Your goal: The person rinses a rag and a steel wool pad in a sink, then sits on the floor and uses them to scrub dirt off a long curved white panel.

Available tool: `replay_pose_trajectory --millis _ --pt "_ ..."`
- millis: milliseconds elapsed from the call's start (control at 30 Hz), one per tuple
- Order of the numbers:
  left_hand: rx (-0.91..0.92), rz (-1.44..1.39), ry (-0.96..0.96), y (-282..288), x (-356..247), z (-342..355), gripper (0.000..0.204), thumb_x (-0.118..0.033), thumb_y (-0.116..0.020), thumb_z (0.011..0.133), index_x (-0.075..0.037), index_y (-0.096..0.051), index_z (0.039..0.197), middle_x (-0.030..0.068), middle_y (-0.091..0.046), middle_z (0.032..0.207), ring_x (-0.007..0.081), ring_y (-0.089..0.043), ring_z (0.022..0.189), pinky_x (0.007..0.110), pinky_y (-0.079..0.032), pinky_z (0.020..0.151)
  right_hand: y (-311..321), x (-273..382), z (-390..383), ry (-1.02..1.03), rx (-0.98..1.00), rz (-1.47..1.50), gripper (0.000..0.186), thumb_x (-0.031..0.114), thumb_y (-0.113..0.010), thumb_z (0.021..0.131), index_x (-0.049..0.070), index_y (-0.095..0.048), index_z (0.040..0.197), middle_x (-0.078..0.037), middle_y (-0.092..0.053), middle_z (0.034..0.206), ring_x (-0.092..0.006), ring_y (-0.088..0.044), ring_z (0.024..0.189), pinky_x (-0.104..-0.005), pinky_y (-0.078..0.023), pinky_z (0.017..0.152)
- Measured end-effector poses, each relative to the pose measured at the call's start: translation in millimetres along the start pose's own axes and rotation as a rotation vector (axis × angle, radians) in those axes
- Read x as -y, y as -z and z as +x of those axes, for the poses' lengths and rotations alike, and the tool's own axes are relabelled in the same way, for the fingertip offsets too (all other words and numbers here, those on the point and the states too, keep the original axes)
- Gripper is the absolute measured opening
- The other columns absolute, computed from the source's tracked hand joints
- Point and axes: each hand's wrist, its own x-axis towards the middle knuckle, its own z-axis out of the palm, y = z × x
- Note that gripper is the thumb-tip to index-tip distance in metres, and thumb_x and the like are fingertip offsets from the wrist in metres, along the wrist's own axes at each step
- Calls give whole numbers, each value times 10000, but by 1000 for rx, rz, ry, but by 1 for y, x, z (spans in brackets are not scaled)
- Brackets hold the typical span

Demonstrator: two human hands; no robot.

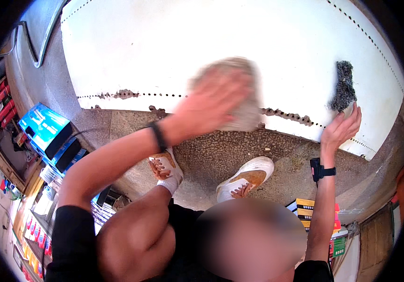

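Observation:
A large white panel (164, 51) with rows of small holes along its edges lies in front of me. Brown, eaten-away patches show along its near edge. My left hand (216, 96) is pressed flat over a greyish-beige cloth (244, 117) on the panel, near the middle of that edge; both are blurred by motion. At the panel's right side my right hand (342, 126) rests with its fingers stretched out. Its fingertips are at the lower end of a dark, fuzzy scouring pad (344, 84); whether they touch it I cannot tell.
Blue boxes (47, 129) stand on the floor at the left, beside shelves with red and yellow bottles (35, 232). Yellow-and-black boxes (303, 209) are stacked behind my right arm. A grey hose (42, 51) lies beyond the panel's left edge. My shoes (246, 178) are close to the near edge.

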Motion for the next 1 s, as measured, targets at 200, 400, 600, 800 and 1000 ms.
replay_pose_trajectory --millis 200,400,600,800,1000 --pt "-182 145 -253 -17 -78 110 969 -652 -562 1122 -122 -183 1838 150 -151 1923 321 -87 1784 599 -13 1445 -3 -11 0 -6 4 5 578 280 -513 1165 56 -481 1696 -231 -425 1715 -427 -362 1615 -603 -250 1327" --pt "13 96 -45 2 16 -26 1068 -645 -648 1069 -121 -135 1846 187 -32 1927 372 -18 1782 627 11 1435 -5 -23 1 -44 11 -61 606 331 -508 1158 70 -471 1704 -226 -397 1726 -437 -343 1618 -616 -235 1335" --pt "-19 139 130 8 6 -24 1087 -589 -756 1018 -142 -208 1843 199 -69 1926 403 -43 1780 649 -44 1436 -10 -12 8 -43 -31 -47 600 303 -574 1144 76 -487 1692 -216 -416 1713 -428 -356 1608 -612 -238 1325" --pt "-132 11 -80 2 -38 55 1044 -610 -728 1030 -174 -237 1841 160 -176 1919 374 -145 1773 643 -99 1440 -14 -17 9 -31 -27 -24 609 296 -589 1136 74 -482 1693 -220 -416 1707 -424 -352 1610 -612 -230 1330" --pt "23 106 37 18 -3 -1 1103 -581 -777 989 -152 -226 1843 150 -162 1923 369 -113 1779 649 -95 1441 -9 -9 10 -23 -29 -36 621 312 -586 1130 68 -482 1692 -230 -416 1703 -434 -345 1612 -619 -226 1332"
